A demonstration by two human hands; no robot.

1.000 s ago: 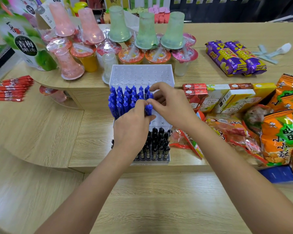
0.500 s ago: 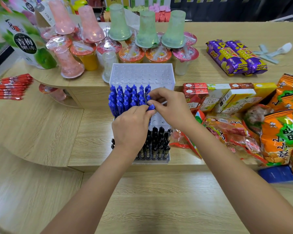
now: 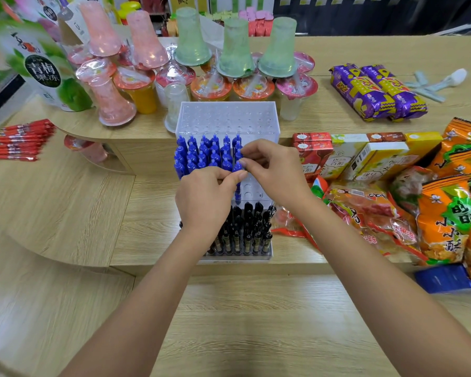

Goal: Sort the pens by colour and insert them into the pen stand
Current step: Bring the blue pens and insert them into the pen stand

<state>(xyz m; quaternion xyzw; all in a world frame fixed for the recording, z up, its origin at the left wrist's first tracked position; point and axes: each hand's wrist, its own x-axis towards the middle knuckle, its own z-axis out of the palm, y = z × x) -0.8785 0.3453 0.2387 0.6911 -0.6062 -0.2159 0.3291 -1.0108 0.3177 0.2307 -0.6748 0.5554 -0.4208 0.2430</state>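
Observation:
A clear tiered pen stand (image 3: 229, 118) stands at the counter's middle. Its top tier is bare, the middle tier holds several blue pens (image 3: 201, 153), and the front tier holds several black pens (image 3: 252, 227). My left hand (image 3: 204, 197) and my right hand (image 3: 275, 172) meet over the middle tier. Both pinch the top of one upright blue pen (image 3: 238, 183) whose barrel stands in a hole at the right end of the blue rows. A pile of red pens (image 3: 21, 140) lies on the counter at the far left.
Jelly cups and upturned pink and green cups (image 3: 191, 63) crowd the raised shelf behind the stand. Snack boxes (image 3: 365, 156) and orange snack bags (image 3: 446, 213) lie close on the right. Purple packets (image 3: 375, 91) sit at the back right. A lower wooden surface (image 3: 242, 322) lies below my arms.
The blue pen between my fingers has sunk lower into its hole. Both hands stayed together over the middle tier, shifting only slightly.

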